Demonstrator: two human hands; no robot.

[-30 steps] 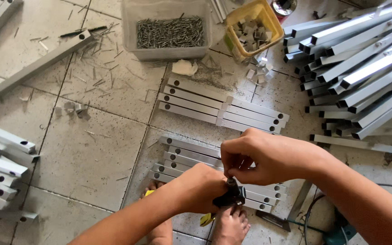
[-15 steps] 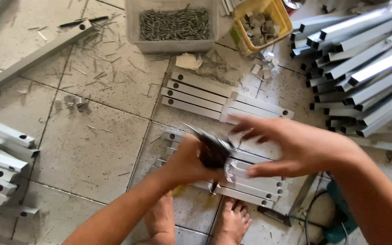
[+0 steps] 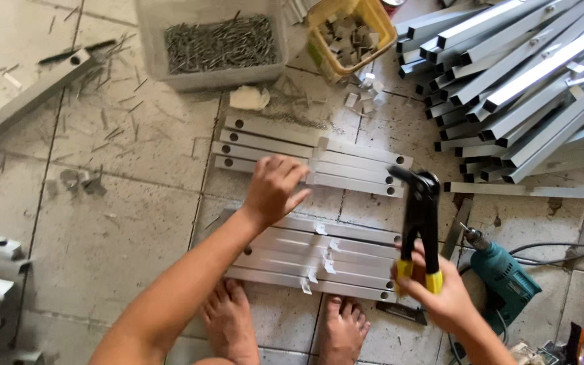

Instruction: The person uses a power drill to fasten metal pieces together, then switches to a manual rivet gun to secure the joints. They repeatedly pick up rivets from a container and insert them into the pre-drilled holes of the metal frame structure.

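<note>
Left hand (image 3: 275, 186), fingers loosely spread, rests flat on the upper set of metal strips (image 3: 346, 165) at frame centre, gripping nothing. Right hand (image 3: 434, 297), lower right, is closed round the yellow-tipped handles of a black rivet gun (image 3: 420, 216) (nose up, above the lower strips (image 3: 319, 260)). Teal drill (image 3: 505, 277) lies just right. Clear tub of rivets (image 3: 214, 44) at upper centre.
</note>
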